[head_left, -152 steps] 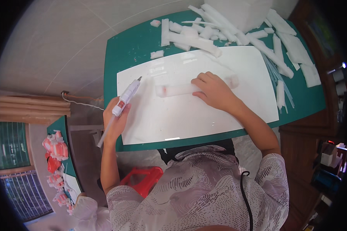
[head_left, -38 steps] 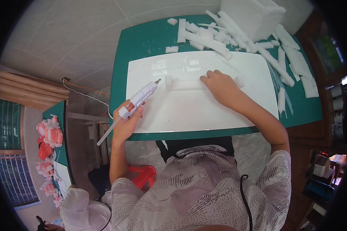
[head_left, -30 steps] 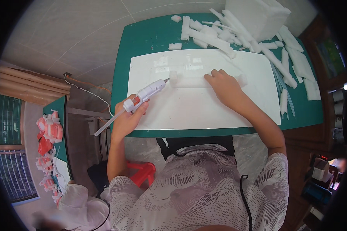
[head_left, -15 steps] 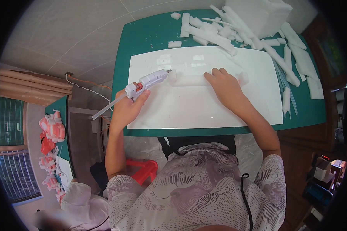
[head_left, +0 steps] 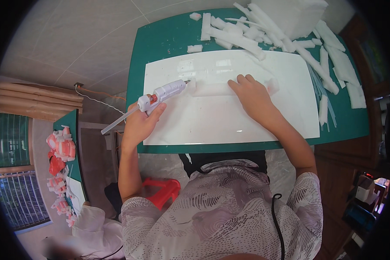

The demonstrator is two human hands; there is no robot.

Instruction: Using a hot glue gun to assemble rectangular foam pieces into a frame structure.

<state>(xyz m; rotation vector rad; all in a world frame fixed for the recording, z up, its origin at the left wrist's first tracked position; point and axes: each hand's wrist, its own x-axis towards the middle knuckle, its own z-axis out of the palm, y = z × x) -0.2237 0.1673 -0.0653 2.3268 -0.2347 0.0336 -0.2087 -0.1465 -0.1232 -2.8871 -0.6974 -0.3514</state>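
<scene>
On the white board [head_left: 229, 117] that covers most of the green counter [head_left: 160, 39], a short white foam piece [head_left: 212, 89] lies flat near the board's far edge. The right hand [head_left: 252, 96] rests on it with fingers spread and pressed down, open rather than gripping, holding the piece in place. A white glue gun [head_left: 162, 92] points its nozzle at the left end of the foam piece, touching or just short of it; which one cannot be told. The left hand [head_left: 141, 123] is closed around the gun's handle at the board's left edge, and a pale glue stick [head_left: 117, 122] juts out from the gun's rear, past the counter's edge. Beyond the board, loose white foam strips and offcuts [head_left: 242, 37] are heaped along the counter's far side and down its right side. Below the counter a red stool [head_left: 162, 193] stands on the floor, and pink-and-white foam items [head_left: 60, 149] lie on a second green surface far to the left.
</scene>
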